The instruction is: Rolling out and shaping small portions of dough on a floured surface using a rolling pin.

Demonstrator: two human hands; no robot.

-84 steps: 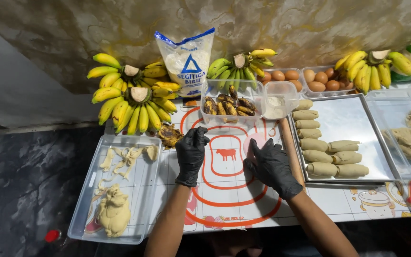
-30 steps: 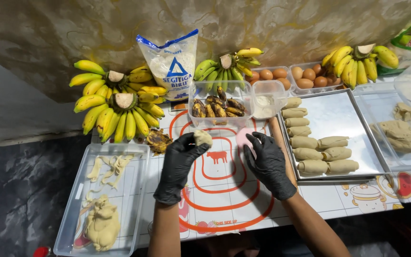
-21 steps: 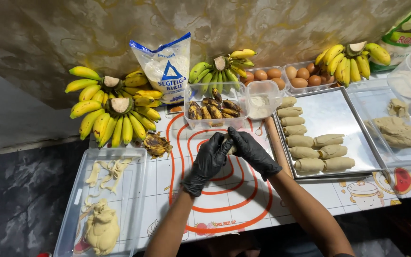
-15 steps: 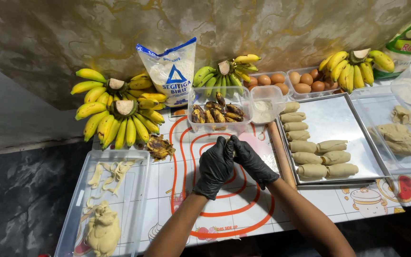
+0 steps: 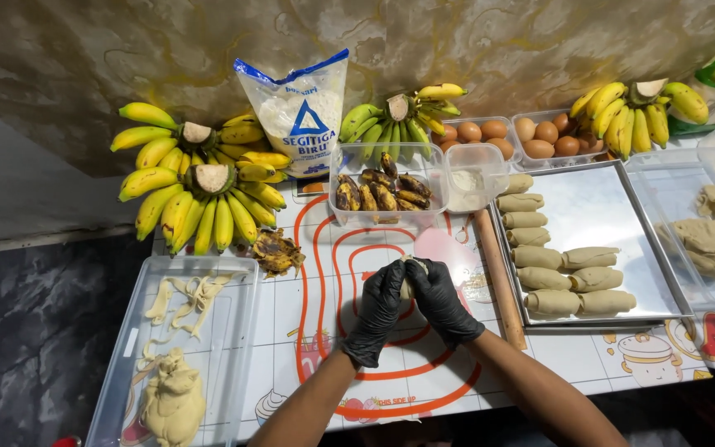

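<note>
Fingers of both black-gloved hands curl inward and press together around a small pale lump of dough (image 5: 408,284), which shows only as a sliver between them. The left hand (image 5: 378,308) cups it from one side and the right hand (image 5: 442,300) from the other, their fingertips touching above the lump. The hands sit over a white pastry mat (image 5: 337,331) with red looping lines, near its middle.

Just behind the hands stands a clear tub of peeled, browned bananas (image 5: 384,194), and beside it a smaller clear tub of white powder (image 5: 472,177). A wooden rolling pin (image 5: 500,277) lies along the mat's right edge, touching a metal baking tray (image 5: 614,207) that carries rows of dough-wrapped rolls (image 5: 568,280). To the left, a clear plastic tray (image 5: 233,348) holds dough strips and a lump of dough. Bunches of yellow bananas (image 5: 200,199) lie behind it, with a blackened peel (image 5: 276,251) at their foot. A bag of flour (image 5: 298,112) leans on the wall, and egg trays (image 5: 511,136) stand further right.
</note>
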